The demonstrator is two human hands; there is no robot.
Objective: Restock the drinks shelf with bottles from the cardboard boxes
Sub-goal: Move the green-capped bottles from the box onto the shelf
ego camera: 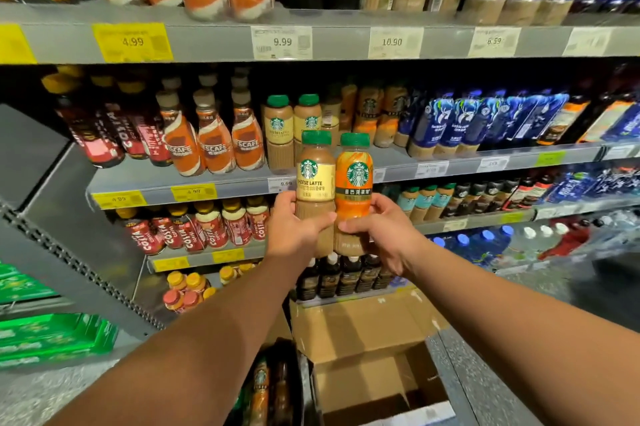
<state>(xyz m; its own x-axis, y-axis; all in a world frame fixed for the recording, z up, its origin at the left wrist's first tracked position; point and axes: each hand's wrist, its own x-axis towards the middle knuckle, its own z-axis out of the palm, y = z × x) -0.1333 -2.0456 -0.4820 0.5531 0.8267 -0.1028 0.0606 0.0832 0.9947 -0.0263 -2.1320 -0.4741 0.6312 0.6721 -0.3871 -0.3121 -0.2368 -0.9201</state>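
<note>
Cream-label bottle (316, 176) in my left hand (294, 231), orange-label bottle (354, 179) in my right hand (384, 231), each gripped low, upright, touching. Matching shelf row (277, 129) lies just above-beyond, nearer left grip.

I'm looking at a shop's drinks aisle here. Grey metal shelves (214, 41) packed with rows of bottled coffee (213, 145), price tags (132, 41) (4.99, 9.99) along the edges.

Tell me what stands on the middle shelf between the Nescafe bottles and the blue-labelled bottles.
In the head view, that stretch holds green-capped cream-labelled Starbucks bottles next to the Nescafe bottles, then brown-labelled Starbucks bottles reaching the blue-labelled bottles.
</note>
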